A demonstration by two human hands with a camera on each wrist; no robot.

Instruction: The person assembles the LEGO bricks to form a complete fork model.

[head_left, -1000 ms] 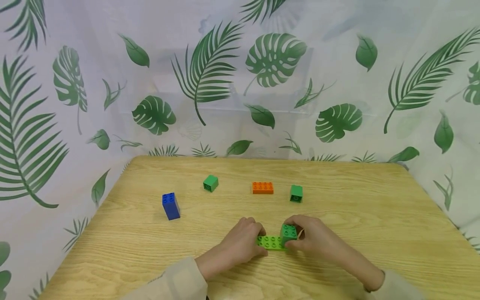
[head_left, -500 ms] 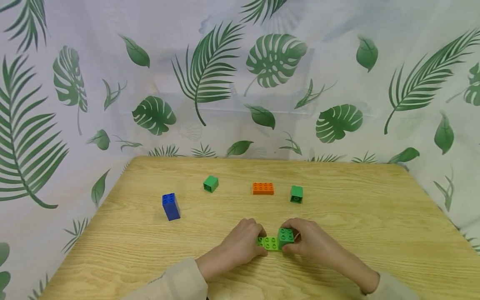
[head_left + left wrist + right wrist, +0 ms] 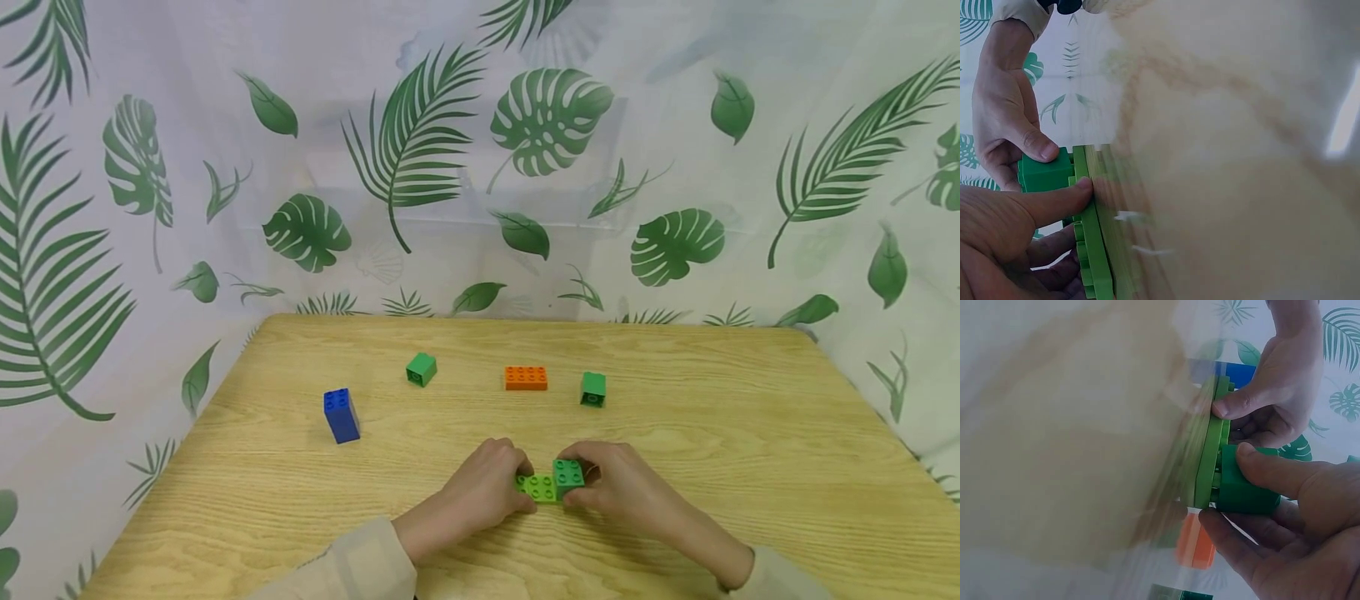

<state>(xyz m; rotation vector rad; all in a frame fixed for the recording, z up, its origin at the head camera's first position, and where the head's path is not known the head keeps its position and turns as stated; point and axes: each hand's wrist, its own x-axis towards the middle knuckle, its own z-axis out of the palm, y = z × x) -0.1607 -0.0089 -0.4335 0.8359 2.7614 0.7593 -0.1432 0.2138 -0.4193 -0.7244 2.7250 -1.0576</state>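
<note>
On the table lies a light green building plate (image 3: 542, 489) with studs on top. My left hand (image 3: 489, 486) grips its left part between thumb and fingers. A green two-by-two building brick (image 3: 568, 473) is over the plate's right end, studs up, pinched by the thumb and fingers of my right hand (image 3: 624, 485). In the right wrist view, plate studs show in a narrow gap under the green brick (image 3: 1250, 481). My left thumb presses the side of the light green plate (image 3: 1094, 231) in the left wrist view.
A tall blue brick (image 3: 342, 416) stands at left on the wooden table (image 3: 750, 417). Farther back are a green brick (image 3: 422, 369), an orange brick (image 3: 526, 377) and another green brick (image 3: 593, 389). A leaf-patterned curtain (image 3: 450, 167) hangs behind the table.
The right hand has shifted the green brick slightly left over the plate, more squarely above its right end. The left hand keeps its hold on the plate, almost still.
</note>
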